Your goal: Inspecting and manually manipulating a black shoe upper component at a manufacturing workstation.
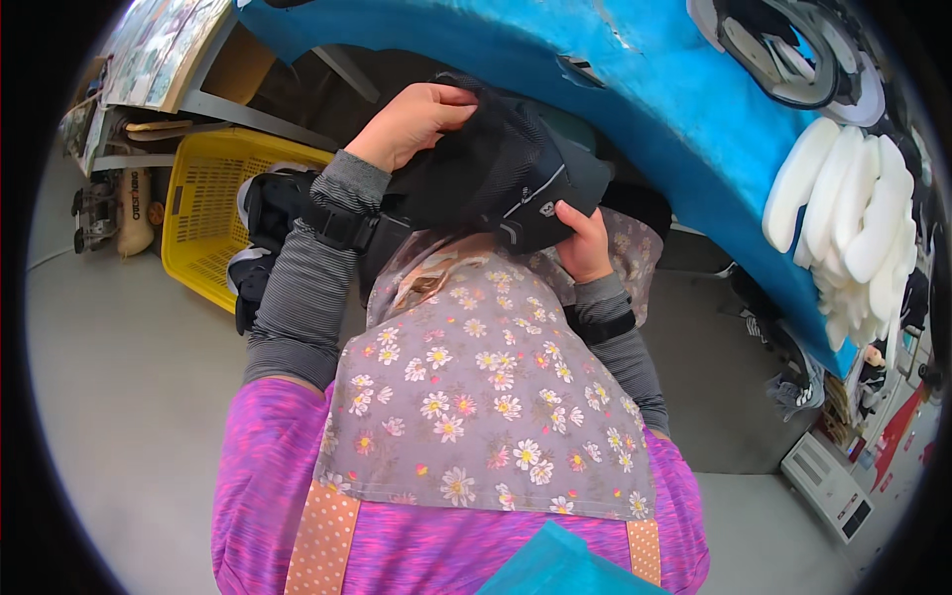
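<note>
A black fabric piece with fine mesh, a pale line and a small light emblem is held up in front of my lap. My left hand pinches its upper left part, with thumb and fingertips together on the dark cloth. On the lower right edge, my right hand grips the piece with its thumb on the front; its other fingers are largely hidden behind. The piece hangs over the top of my floral apron. Its exact kind is hard to make out.
A blue-covered table curves along the far side and right. Stacked white curved pieces and a black-and-white rounded item lie on it. At left, a yellow basket stands beside several black items with white edges.
</note>
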{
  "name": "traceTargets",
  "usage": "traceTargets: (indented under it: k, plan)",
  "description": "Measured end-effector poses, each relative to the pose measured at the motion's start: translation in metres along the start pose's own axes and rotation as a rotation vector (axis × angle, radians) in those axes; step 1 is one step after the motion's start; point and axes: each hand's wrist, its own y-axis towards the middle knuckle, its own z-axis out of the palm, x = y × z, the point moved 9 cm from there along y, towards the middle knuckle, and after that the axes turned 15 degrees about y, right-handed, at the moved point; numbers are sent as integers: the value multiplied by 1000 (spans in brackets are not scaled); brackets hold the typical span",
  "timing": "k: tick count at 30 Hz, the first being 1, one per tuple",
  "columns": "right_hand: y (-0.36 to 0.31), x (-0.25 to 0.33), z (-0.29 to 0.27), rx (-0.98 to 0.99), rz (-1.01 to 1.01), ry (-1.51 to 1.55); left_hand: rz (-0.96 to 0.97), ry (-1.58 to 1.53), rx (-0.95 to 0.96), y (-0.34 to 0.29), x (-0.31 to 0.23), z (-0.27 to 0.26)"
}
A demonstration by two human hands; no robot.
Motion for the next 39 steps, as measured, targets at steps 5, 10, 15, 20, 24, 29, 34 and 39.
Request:
traceTargets:
  k: [5, 10, 15, 20, 24, 29, 34, 39]
  plan:
    - [3, 0, 0, 26, -37, -6, -18, 232, -216, -17, -16, -13]
    - [5, -1, 1, 5, -42, 42, 195, 316, -464, -26, -22, -26]
    - [5, -5, -6, -22, -7, 9, 241, 285, -464, -51, -43, -45]
    - [13, 0, -2, 8, -40, 56, 18, -237, -126, -50, -27, -17]
    - [10, -1, -3, 17, -18, 66, -111, -348, -33, -44, -16, 0]
    - [12, -4, -3, 26, 20, 53, 724, 774, -811, -57, -98, -30]
    - [15, -19, -8, 30, 128, 149, 401, 402, -653, -41, -62, -33]
    - [10, -28, -15, -5, 269, 514, 128, -148, -448, -72, 5, -40]
